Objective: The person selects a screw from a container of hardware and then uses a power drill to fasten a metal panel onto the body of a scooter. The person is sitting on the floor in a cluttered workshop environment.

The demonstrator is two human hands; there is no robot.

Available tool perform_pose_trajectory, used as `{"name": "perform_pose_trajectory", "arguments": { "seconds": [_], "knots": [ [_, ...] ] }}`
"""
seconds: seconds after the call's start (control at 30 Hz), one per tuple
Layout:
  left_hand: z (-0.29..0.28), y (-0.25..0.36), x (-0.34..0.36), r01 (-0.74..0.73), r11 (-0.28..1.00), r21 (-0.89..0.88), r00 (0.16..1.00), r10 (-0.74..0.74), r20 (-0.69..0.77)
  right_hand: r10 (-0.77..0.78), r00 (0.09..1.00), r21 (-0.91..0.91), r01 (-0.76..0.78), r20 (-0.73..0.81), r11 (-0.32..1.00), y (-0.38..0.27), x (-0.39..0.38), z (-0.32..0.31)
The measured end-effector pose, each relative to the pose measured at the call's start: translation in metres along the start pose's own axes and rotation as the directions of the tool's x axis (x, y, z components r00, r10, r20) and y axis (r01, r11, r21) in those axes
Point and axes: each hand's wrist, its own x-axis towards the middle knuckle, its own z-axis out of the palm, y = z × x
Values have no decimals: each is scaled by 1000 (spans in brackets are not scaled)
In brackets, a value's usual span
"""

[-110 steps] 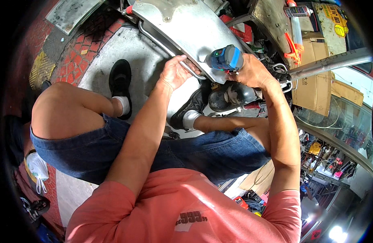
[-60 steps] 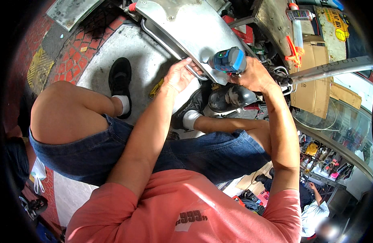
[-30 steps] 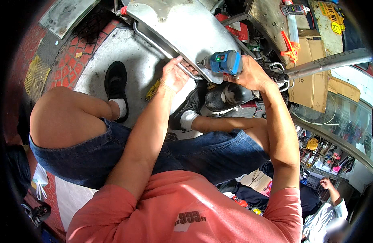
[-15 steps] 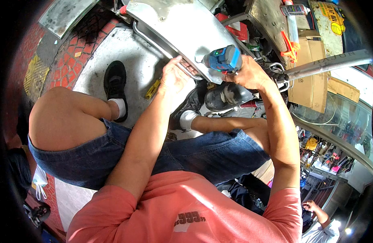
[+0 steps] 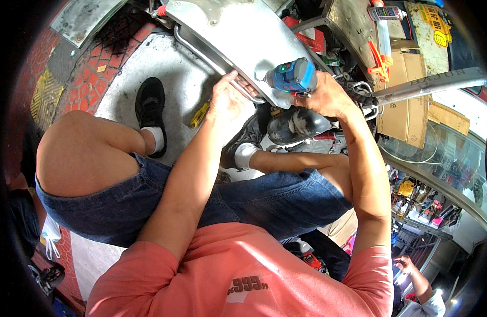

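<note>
The right hand [image 5: 325,98] is wrapped tight around the grip of a blue and black cordless drill [image 5: 292,77], fingers closed about the handle, with the tool's nose pointed into the lower edge of a large grey sheet-metal panel [image 5: 238,29]. Holding it that way looks meant to put the wrist behind the tool so the push goes straight into the metal. The left hand [image 5: 227,98] sits just beside the drill, palm against the panel's edge and fingers curled over a thin steel rod [image 5: 201,50] that runs along that edge; it seems to be steadying the panel against the drill's thrust, close to where the nose meets it.

The person crouches low, knees wide apart in blue denim shorts, which brings both arms between the legs and keeps the work close to the chest. One black shoe [image 5: 150,108] is planted flat on the grey concrete floor [image 5: 164,68]; the other black shoe [image 5: 242,142] is tucked under the panel. A small yellow object [image 5: 199,115] lies on the floor between them, too small to identify. Beyond the right hand are a black rounded casing [image 5: 296,124], a brown cardboard box [image 5: 399,90] and a grey metal bar [image 5: 428,87]. At lower right, another person's arm [image 5: 415,277] shows, well apart.
</note>
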Motion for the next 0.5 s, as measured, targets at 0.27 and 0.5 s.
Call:
{"name": "perform_pose_trajectory", "arguments": {
  "seconds": [0.27,0.5],
  "knots": [
    [-2,-2,0,-16,1000,2,999,16,43,-38,998,209,29,39,977,1,-1,-1],
    [-2,-5,1,-30,999,-28,999,31,15,28,995,295,-54,91,954,1,-2,2]
  ]
}}
